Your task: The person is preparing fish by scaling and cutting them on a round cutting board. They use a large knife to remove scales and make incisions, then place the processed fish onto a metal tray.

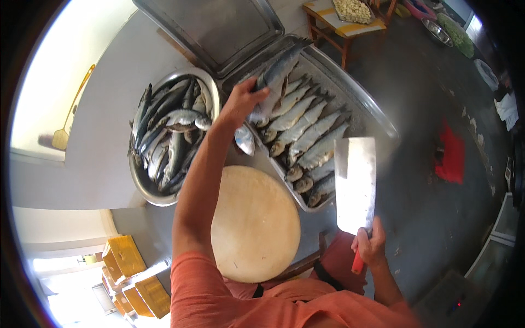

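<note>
My left hand [245, 100] grips a dark-backed fish [283, 63] over the far end of a metal tray [357, 98]. Several pale-sided fish [299, 123] lie in a slanted row in that tray, their heads towards its near-left edge. My right hand [371, 242] is closed around the red handle of a cleaver [355, 184], whose broad blade stands up in front of the tray's near corner. Between my arms sits a round chopping board [256, 221] with a bare pale top. To its left, a metal basin [154, 197] holds a heap of whole fish [172, 123].
A second metal tray [213, 28] rests at the back beside the first. Beyond it, a wooden chair [346, 28] bears a dish of pale pieces [352, 10]. A red cloth-like item [450, 156] lies on the floor at right. A fly swatter [61, 137] leans at far left.
</note>
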{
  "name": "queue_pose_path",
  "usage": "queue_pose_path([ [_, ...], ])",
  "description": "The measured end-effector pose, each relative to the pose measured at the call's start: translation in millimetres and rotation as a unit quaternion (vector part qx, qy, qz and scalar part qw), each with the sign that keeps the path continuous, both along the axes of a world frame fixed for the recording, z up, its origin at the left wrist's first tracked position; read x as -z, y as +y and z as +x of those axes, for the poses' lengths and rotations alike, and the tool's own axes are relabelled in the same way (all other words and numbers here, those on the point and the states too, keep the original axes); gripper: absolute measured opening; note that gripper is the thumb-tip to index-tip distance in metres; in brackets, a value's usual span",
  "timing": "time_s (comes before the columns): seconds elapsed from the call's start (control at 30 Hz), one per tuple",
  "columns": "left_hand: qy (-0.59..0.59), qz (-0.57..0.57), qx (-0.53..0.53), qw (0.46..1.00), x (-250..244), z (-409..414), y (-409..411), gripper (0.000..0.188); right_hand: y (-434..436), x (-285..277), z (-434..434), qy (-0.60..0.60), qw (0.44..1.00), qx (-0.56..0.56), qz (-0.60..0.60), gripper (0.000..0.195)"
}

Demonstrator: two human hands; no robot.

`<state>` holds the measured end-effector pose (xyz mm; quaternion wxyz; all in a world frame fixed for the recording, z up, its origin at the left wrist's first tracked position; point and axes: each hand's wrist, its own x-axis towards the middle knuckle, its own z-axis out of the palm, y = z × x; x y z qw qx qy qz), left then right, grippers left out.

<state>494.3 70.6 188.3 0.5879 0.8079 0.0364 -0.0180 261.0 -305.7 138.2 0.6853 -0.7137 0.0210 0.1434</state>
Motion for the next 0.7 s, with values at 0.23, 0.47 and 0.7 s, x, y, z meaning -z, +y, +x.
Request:
queue_pose_path([
  [0.23,0.059,0.085,-0.022,0.994,16.6,157.9,45.5,0.044,-19.7,25.4,28.1,0.05,0.998,0.042,0.014,0.006],
  [0.47,0.175,0.327,0.105,0.923,112.7,181.2,134.9,0.058,-30.8,36.9,49.6,0.072,0.997,0.017,0.019,0.014],
  [0.7,0.133,0.577,0.058,0.804,163.5,164.1,130.0,0.062,-24.0,36.2,60.7,0.102,0.99,0.1,0.01,0.012],
])
